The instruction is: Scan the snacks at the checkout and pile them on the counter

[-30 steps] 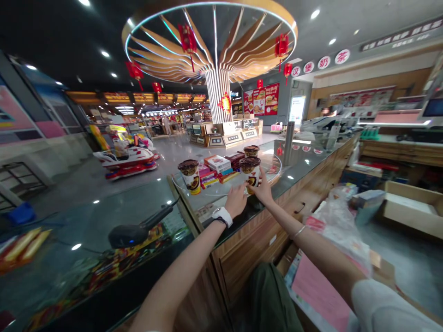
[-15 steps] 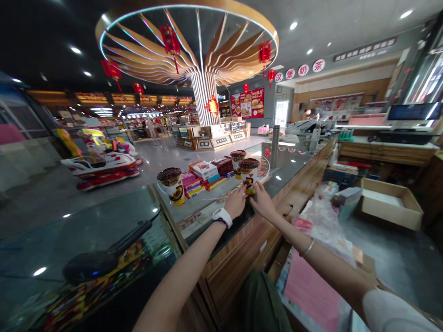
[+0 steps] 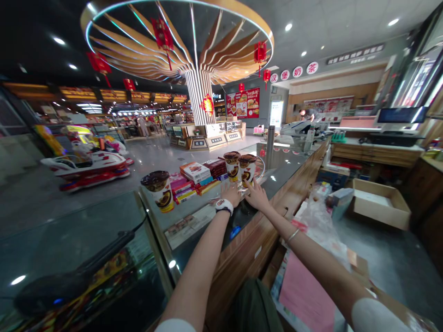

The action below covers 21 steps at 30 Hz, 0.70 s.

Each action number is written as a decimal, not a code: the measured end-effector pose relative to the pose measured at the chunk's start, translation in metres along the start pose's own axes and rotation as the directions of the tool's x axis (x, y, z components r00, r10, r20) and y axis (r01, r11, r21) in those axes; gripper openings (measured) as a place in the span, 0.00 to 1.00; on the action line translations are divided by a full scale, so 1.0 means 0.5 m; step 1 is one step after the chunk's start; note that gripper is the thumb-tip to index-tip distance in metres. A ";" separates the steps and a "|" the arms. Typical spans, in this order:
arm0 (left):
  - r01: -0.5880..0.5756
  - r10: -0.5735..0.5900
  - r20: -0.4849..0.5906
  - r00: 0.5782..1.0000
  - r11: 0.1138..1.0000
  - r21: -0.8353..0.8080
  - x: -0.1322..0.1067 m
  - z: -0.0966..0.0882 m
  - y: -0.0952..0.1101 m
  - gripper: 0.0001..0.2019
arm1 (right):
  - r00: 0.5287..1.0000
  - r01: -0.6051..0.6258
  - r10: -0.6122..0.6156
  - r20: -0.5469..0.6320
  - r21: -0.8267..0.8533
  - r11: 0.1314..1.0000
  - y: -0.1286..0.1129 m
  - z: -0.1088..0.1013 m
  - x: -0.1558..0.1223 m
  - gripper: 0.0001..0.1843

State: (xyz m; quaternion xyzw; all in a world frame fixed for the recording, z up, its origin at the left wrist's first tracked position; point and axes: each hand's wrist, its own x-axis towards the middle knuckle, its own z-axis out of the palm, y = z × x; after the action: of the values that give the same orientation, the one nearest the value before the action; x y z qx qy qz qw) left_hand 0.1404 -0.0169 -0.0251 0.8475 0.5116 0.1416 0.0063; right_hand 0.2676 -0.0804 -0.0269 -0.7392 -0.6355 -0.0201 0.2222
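Two lidded snack cups stand side by side at the right end of a clear round tray (image 3: pixel 262 161) on the glass counter. My left hand (image 3: pixel 231 193), wearing a white watch, reaches to the foot of the left cup (image 3: pixel 232 162) with fingers stretched out. At the lower side of the right cup (image 3: pixel 247 166) are the spread fingers of my right hand (image 3: pixel 256 195); neither hand is wrapped round a cup. A third cup (image 3: pixel 158 186) stands at the tray's left end. Between the cups lie stacked snack packs (image 3: pixel 183 188), a white-and-orange box (image 3: pixel 195 171) and dark red packs (image 3: pixel 215 168).
A black handheld device (image 3: pixel 79 281) lies on the left glass case. A metal post (image 3: pixel 270 140) rises behind the cups. To my right are a cardboard box (image 3: pixel 380 207), plastic wrapping (image 3: pixel 316 216) and a pink sheet (image 3: pixel 304 290). A person (image 3: pixel 308 114) is at the far counter.
The right cup has shifted back, level beside the other cup. My left hand has moved from the right cup to the left one's foot. The view has turned slightly right.
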 end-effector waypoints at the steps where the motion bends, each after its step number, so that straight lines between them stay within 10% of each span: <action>1: 0.017 -0.017 0.017 1.000 1.000 0.004 0.009 0.001 -0.004 0.31 | 1.000 -0.004 0.004 0.005 0.002 1.000 0.000 0.000 0.004 0.39; 21: 0.042 -0.041 0.021 0.999 0.997 -0.070 0.074 0.016 -0.020 0.30 | 0.993 -0.061 0.063 0.103 -0.025 0.998 0.002 0.024 0.026 0.38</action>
State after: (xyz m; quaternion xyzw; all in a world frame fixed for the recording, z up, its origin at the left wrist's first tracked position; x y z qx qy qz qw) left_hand 0.1498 0.0211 -0.0255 0.8372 0.5238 0.1511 0.0441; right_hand 0.2681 -0.0642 -0.0338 -0.7611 -0.6226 0.0181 0.1811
